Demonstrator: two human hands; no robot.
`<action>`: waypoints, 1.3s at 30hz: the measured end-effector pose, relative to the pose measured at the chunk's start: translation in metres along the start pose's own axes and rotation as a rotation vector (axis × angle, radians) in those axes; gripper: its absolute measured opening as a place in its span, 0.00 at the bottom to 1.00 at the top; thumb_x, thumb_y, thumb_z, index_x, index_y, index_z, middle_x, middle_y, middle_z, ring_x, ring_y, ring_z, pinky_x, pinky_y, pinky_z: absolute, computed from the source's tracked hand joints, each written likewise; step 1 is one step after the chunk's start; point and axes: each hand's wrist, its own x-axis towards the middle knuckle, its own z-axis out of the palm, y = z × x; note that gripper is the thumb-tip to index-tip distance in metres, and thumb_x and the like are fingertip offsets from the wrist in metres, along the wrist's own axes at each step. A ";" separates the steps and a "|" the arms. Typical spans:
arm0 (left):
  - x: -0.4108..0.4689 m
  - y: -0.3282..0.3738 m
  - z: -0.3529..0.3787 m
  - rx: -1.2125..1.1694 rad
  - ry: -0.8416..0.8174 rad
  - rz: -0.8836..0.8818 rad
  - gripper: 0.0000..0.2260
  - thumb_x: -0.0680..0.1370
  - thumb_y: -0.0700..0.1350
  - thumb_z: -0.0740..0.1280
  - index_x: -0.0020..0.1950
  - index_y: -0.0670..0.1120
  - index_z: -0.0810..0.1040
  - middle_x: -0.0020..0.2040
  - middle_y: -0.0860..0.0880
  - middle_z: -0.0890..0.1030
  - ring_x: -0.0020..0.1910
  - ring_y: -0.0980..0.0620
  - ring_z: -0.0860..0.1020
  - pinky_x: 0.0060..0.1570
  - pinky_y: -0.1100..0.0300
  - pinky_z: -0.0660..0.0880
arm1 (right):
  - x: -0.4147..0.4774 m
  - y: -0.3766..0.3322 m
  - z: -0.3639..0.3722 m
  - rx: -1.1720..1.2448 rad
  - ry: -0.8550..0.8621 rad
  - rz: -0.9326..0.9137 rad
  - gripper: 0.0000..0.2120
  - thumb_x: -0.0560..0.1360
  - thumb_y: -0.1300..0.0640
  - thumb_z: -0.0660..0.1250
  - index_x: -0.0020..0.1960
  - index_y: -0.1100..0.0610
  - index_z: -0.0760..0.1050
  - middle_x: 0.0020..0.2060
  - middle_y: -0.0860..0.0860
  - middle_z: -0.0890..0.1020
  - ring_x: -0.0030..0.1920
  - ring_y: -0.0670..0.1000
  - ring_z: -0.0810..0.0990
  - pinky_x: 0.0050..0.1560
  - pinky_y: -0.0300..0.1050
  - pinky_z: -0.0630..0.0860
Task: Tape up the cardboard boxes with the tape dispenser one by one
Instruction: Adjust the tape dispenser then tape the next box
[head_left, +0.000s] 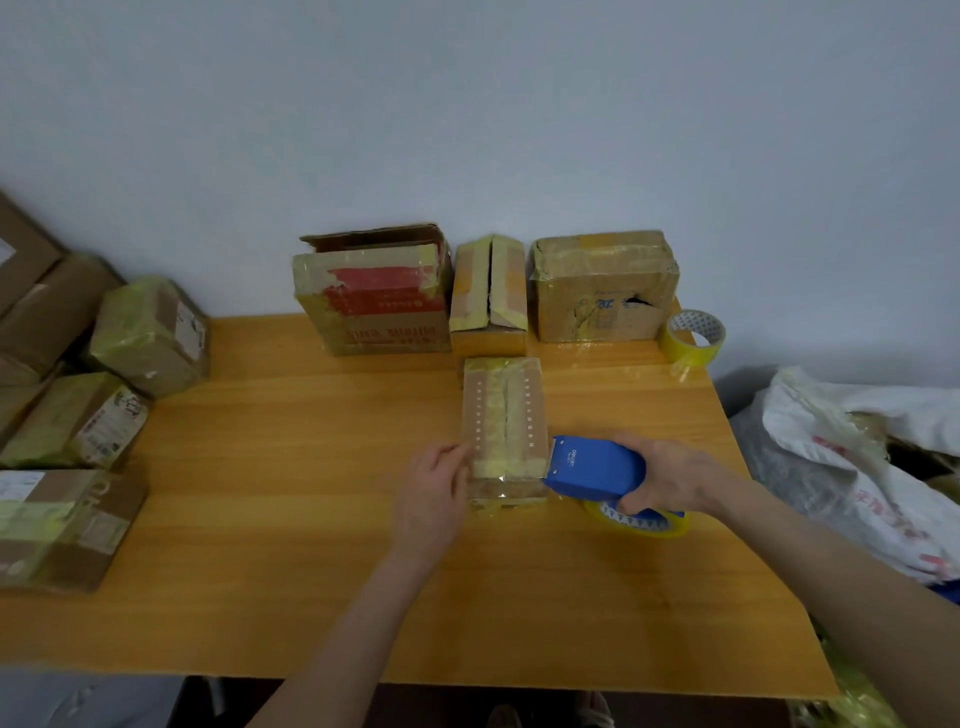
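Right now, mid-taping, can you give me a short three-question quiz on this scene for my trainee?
1. True or false: the right hand grips the blue tape dispenser.
2. Count: how many boxes stand in the row behind the small box in the middle of the table?
3. Where is the spare tape roll?
A. On top of the small box
B. At the table's far right corner, beside the row
C. On the floor

Key: 1 true; 2 three; 3 B.
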 end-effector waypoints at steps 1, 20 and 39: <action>0.000 0.015 0.002 0.006 -0.079 0.139 0.18 0.76 0.37 0.67 0.67 0.42 0.75 0.64 0.47 0.77 0.63 0.48 0.75 0.63 0.58 0.70 | -0.002 0.000 0.000 0.002 0.000 -0.012 0.34 0.66 0.49 0.76 0.68 0.45 0.64 0.53 0.46 0.75 0.52 0.51 0.76 0.50 0.48 0.75; -0.004 0.039 0.020 0.389 -0.588 0.265 0.39 0.80 0.45 0.60 0.75 0.50 0.30 0.77 0.53 0.32 0.76 0.54 0.35 0.74 0.55 0.34 | -0.008 0.027 -0.023 0.005 -0.071 -0.091 0.37 0.66 0.49 0.75 0.70 0.39 0.61 0.56 0.45 0.75 0.55 0.50 0.75 0.56 0.50 0.76; -0.004 0.035 0.022 0.347 -0.559 0.278 0.41 0.79 0.46 0.63 0.74 0.53 0.30 0.78 0.52 0.34 0.77 0.54 0.36 0.75 0.54 0.35 | 0.011 -0.025 -0.020 -0.463 -0.107 -0.046 0.21 0.68 0.43 0.69 0.59 0.41 0.67 0.44 0.43 0.76 0.46 0.50 0.75 0.41 0.45 0.70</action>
